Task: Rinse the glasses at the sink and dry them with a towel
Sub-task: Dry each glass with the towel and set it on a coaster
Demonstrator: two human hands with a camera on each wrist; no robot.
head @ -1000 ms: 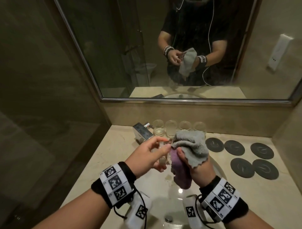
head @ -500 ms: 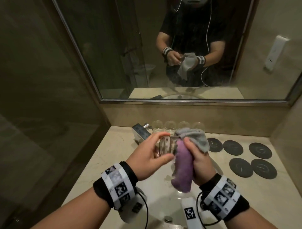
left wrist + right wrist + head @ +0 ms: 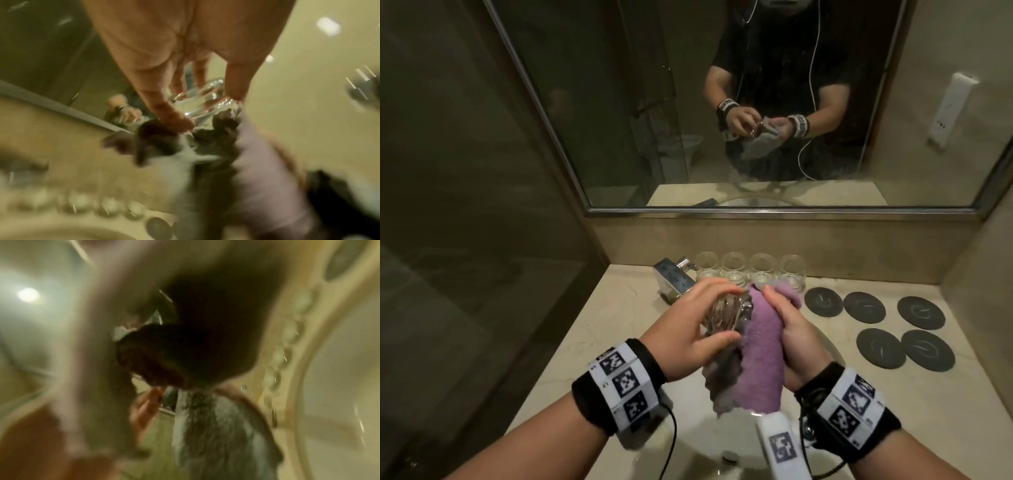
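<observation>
Head view: left hand (image 3: 690, 329) curls thumb and fingers round a glass (image 3: 726, 313) tipped on its side above the sink (image 3: 698, 442). Right hand (image 3: 796, 329) grips the purple-grey towel (image 3: 760, 359) against its mouth. Best practice, I judge: turn glass steadily, keep hold firm. Four glasses (image 3: 750, 270) stand behind, beside the tap (image 3: 674, 279).

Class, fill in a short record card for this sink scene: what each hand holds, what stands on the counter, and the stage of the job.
left hand: grips a glass, tipped on its side
right hand: holds a purple-and-grey towel against the glass
counter back: four glasses in a row beside the tap
counter right: five dark coasters
stage: drying
</observation>
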